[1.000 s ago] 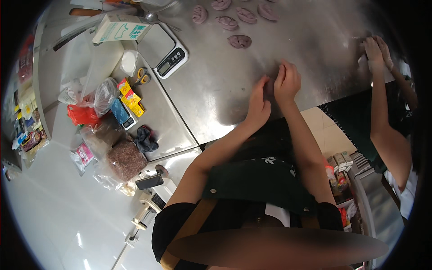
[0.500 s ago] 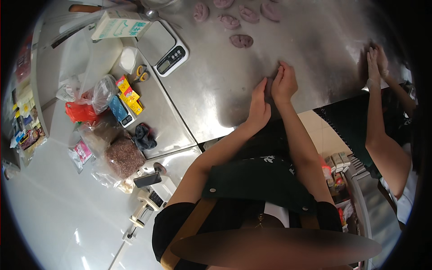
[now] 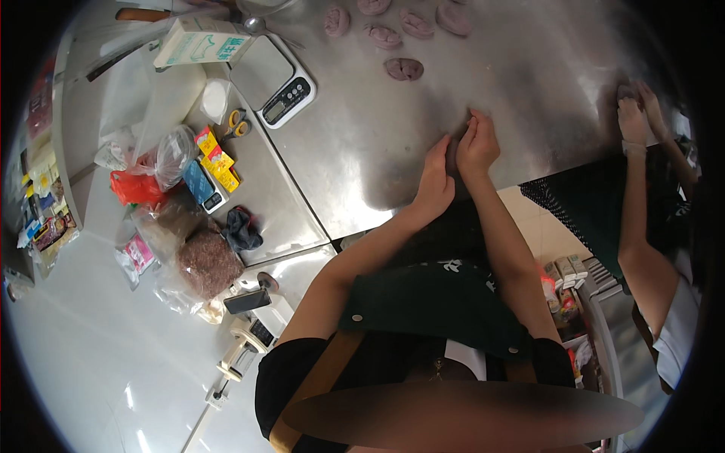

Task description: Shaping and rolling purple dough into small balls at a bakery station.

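My left hand [image 3: 434, 183] and my right hand [image 3: 479, 145] face each other, cupped with their edges low over the steel table [image 3: 362, 151]. Fingers on each hand are pressed together and slightly curled. In the narrow gap between them shows part of a dark purple dough piece [image 3: 452, 153], mostly hidden by the palms. Beyond my hands, several twisted purple dough pieces lie on the steel; the nearest dough piece [image 3: 404, 69] is an oval with folds on top.
Left stand a kitchen scale [image 3: 281, 87], a milk carton [image 3: 200, 44], scissors [image 3: 237, 124], yellow packets [image 3: 217, 158] and a bag of reddish-brown crumbly stuff [image 3: 210, 263]. At right, a co-worker's gloved hand [image 3: 633, 121] is over a dark lump on the table.
My hands have shifted very slightly toward me, still cupped together. The co-worker's hands have gone from nearly palm to palm to lower and apart, one on a dark lump.
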The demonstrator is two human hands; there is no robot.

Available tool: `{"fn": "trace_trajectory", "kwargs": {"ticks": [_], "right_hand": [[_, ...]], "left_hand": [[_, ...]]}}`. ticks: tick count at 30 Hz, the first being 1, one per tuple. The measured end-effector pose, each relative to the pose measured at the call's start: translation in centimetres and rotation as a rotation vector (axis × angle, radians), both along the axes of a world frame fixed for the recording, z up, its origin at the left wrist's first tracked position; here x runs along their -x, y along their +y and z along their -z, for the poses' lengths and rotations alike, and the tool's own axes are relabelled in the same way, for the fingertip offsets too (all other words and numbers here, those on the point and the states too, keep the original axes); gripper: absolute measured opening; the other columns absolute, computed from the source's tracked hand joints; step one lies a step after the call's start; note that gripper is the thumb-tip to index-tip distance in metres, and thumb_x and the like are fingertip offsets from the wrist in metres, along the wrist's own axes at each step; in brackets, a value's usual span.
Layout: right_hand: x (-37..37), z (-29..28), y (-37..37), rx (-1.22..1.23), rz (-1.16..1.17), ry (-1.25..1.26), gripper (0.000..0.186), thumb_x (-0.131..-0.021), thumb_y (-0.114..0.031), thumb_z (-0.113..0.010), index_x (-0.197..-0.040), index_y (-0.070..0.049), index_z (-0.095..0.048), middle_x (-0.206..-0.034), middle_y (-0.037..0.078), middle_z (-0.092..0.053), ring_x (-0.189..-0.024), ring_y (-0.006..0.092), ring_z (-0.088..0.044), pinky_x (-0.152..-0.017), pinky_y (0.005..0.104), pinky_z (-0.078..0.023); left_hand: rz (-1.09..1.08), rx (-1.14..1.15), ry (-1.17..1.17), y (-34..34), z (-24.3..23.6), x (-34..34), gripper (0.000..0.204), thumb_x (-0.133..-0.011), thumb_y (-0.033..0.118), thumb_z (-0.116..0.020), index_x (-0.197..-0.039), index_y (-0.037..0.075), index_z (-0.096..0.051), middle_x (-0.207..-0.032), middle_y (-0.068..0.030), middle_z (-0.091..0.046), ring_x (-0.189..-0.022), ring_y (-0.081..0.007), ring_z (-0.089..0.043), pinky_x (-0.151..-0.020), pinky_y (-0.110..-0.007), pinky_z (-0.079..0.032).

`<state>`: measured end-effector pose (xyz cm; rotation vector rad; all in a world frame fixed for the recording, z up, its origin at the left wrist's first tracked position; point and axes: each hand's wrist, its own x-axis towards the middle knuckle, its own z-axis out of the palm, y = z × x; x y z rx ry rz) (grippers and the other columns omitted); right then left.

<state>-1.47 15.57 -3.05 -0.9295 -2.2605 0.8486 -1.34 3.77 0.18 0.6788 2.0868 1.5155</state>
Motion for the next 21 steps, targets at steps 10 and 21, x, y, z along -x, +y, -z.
{"fn": "trace_trajectory", "kwargs": {"ticks": [10,21], "right_hand": [[-2.2,-0.4,-0.2,0.083,0.032,-0.091,0.018,-0.089,-0.012,-0.049,-0.1,-0.007,-0.062,-0.095,0.01,-0.064,-0.083,0.0294,-0.063,-0.069,0.0382,-0.049],[-0.3,-2.6,0.5,0.041,-0.038,0.025,0.016,-0.089,-0.01,-0.051,-0.101,-0.007,-0.062,-0.088,0.009,-0.063,-0.074,0.0267,-0.062,-0.064,0.0346,-0.049]], "left_hand": [[0.037,0.026,0.032,-1.2,-1.3,-3.2,0.075,-0.069,-0.01,-0.04,-0.141,-0.005,-0.018,-0.141,-0.0235,-0.027,-0.132,-0.0347,-0.028,-0.112,-0.039,-0.021],[0.027,-0.038,-0.002,-0.7,-2.3,-0.5,0.073,-0.068,-0.011,-0.039,-0.139,-0.005,-0.024,-0.139,-0.022,-0.03,-0.131,-0.0334,-0.029,-0.111,-0.039,-0.022]]}}
